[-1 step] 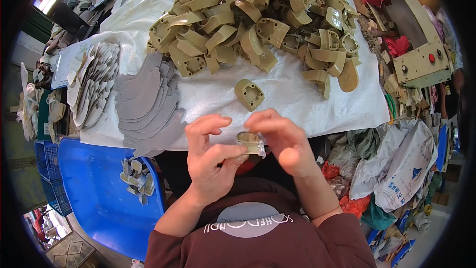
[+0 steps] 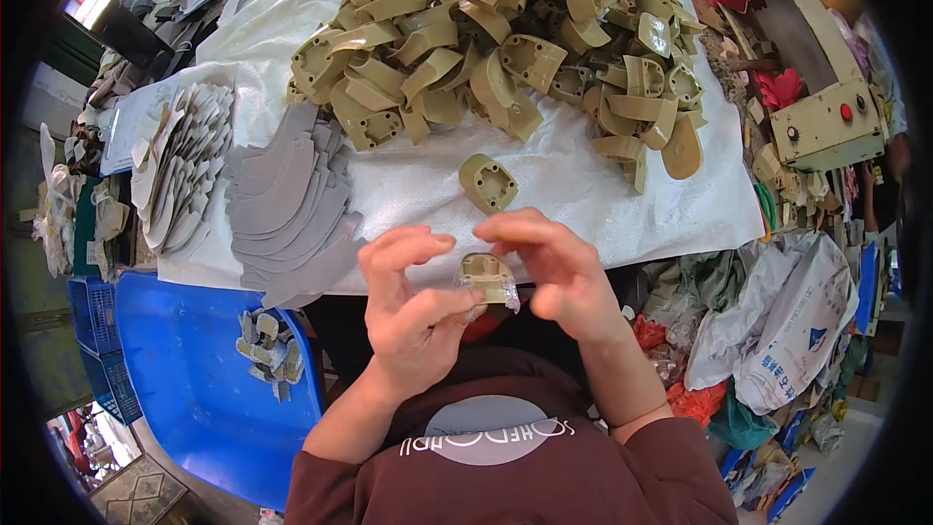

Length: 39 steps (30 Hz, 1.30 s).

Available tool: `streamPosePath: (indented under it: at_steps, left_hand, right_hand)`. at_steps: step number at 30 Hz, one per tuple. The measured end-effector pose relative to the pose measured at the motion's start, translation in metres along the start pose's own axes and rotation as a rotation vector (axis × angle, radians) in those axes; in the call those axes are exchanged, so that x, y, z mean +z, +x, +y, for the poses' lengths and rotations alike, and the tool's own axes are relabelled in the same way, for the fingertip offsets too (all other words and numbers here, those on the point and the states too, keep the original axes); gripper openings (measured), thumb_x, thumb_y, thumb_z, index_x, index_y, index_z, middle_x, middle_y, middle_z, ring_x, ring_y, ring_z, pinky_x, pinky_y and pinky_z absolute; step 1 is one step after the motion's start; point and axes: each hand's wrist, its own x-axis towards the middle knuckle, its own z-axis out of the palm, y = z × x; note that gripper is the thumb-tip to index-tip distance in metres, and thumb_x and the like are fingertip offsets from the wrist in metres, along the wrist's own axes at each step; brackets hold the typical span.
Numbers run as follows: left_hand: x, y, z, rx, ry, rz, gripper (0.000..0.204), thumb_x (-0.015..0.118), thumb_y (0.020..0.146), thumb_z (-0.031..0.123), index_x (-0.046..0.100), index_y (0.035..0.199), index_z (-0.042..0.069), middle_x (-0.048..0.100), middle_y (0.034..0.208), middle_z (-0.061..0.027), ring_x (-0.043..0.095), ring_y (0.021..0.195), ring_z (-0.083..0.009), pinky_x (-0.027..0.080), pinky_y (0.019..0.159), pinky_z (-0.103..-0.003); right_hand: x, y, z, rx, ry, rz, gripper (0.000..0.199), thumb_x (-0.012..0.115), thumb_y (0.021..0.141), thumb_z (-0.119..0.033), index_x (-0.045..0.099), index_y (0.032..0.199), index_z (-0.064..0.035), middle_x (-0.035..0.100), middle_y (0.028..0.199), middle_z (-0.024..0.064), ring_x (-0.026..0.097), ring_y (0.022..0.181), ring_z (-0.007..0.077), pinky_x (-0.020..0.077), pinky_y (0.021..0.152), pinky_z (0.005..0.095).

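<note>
My left hand (image 2: 413,316) pinches a tan plastic shoe heel (image 2: 489,277) between thumb and fingers, in front of the table's near edge. Its hollow, holed face is turned up, and a crinkled clear film (image 2: 511,293) hangs at its right side. To the right of the heel is my right hand (image 2: 562,272), fingers curved and apart from the thumb, with nothing seen in it. Another tan heel (image 2: 489,185) lies on the white sheet (image 2: 398,185) just beyond my hands. A large pile of similar heels (image 2: 486,39) covers the far side.
Grey cut pieces (image 2: 287,204) lie fanned at the table's left, beside a stack of whitish ones (image 2: 185,170). A blue tub (image 2: 194,399) at lower left holds several grey-covered pieces (image 2: 272,350). At right are a control box (image 2: 831,126) and plastic bags (image 2: 787,331).
The heel in my left hand has tilted, so its holed face now shows. My right hand has shifted slightly, its thumb turning inward.
</note>
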Motion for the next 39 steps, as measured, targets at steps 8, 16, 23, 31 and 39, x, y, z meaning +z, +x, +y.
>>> streamPosePath:
  at_steps: [8,16,23,31,39]
  left_hand:
    - [-0.010,-0.007,-0.003,-0.071,-0.262,-0.113,0.039,0.058,0.089,0.046,0.069,0.099,0.010,0.049,0.126,-0.0143,0.044,0.108,-0.0299,0.040,0.087,-0.043]
    - [0.006,-0.019,-0.011,-0.783,-0.871,-0.316,0.066,0.046,0.088,0.034,0.024,0.140,0.000,0.047,0.124,-0.0178,0.053,0.109,-0.0242,0.046,0.090,-0.035]
    - [0.011,-0.016,0.008,-0.777,-0.908,-0.237,0.082,0.040,0.090,0.053,0.010,0.145,0.000,0.037,0.134,-0.0187,0.052,0.112,-0.0252,0.050,0.083,-0.035]
    - [0.013,-0.014,0.011,-0.556,-0.627,-0.249,0.097,0.029,0.089,0.070,-0.001,0.147,-0.002,0.034,0.137,-0.0205,0.050,0.113,-0.0247,0.045,0.089,-0.034]
    - [0.018,-0.025,-0.004,-0.583,-0.606,0.074,0.069,0.042,0.094,0.040,0.015,0.147,0.004,0.051,0.114,-0.0147,0.054,0.097,-0.0173,0.046,0.084,-0.031]
  right_hand:
    - [-0.018,0.005,-0.006,-0.178,-0.426,-0.046,0.062,0.081,0.069,-0.012,0.053,0.123,-0.0048,0.063,0.114,0.0114,0.059,0.098,0.0237,0.0467,0.088,0.0358]
    - [0.005,0.000,-0.003,-0.181,-0.521,-0.084,0.063,0.082,0.064,-0.010,0.056,0.120,-0.0093,0.062,0.108,0.0064,0.052,0.101,0.0277,0.0472,0.084,0.0386]
    - [0.008,0.005,0.004,-0.114,-0.364,-0.095,0.023,0.064,0.087,-0.019,0.059,0.105,-0.0069,0.050,0.108,0.0093,0.049,0.094,0.0181,0.0439,0.080,0.0299]
    - [0.002,0.013,0.024,0.063,0.003,-0.213,0.015,0.055,0.094,-0.019,0.057,0.099,-0.0053,0.044,0.107,0.0075,0.048,0.097,0.0156,0.0412,0.084,0.0290]
    - [0.027,-0.011,0.039,-0.080,-0.103,-0.053,0.040,0.040,0.098,-0.024,0.043,0.132,-0.0034,0.042,0.124,0.0151,0.044,0.112,0.0257,0.0348,0.097,0.0363]
